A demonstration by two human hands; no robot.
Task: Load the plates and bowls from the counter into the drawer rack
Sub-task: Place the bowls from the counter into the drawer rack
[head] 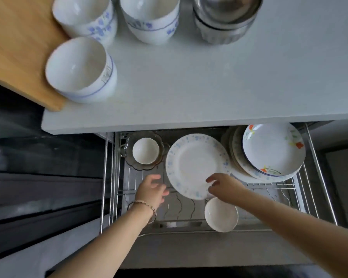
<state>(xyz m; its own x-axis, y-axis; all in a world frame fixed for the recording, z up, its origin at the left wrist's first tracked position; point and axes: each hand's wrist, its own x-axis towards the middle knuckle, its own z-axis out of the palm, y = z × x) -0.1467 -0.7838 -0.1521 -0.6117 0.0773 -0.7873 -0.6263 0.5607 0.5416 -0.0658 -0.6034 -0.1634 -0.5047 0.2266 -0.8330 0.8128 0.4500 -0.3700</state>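
In the lower middle of the frame, the right hand (pixel 225 189) reaches into the pulled-out wire drawer rack (pixel 311 177) and pinches the lower right rim of a blue-flowered plate (pixel 193 163), with the thumb on its face and the fingers curled under its edge. The plate is round, glossy white china, tilted above the chromed wire dividers. The left hand (pixel 151 190) hovers just beside the plate's left edge with its fingers loosely curled and apart, gripping nothing. Blur hides whether the fingertips touch the rim. A beaded bracelet (pixel 149 206) circles that wrist.

At the right of the rack, a stack of plates (pixel 239 163) leans, topped by a deep plate with orange flowers (pixel 273 149) and a dark blue rim line. At the rack's upper left, a scalloped glass dish (pixel 129 143) holds a small white bowl (pixel 145 150). Another plain white bowl (pixel 221 214) sits near the front rail, just below the right hand.

Across the upper half of the frame lies the smooth pale counter (pixel 209 87). On it are a line-rimmed white bowl stack (pixel 78 69), two stacks of blue-flowered bowls (pixel 84 15) (pixel 149 17) and a stack of stainless steel bowls (pixel 225 13) nested in a ribbed grey bowl (pixel 219 38). A wooden cutting board (pixel 14 47) fills the upper left corner, beneath the leftmost bowls.
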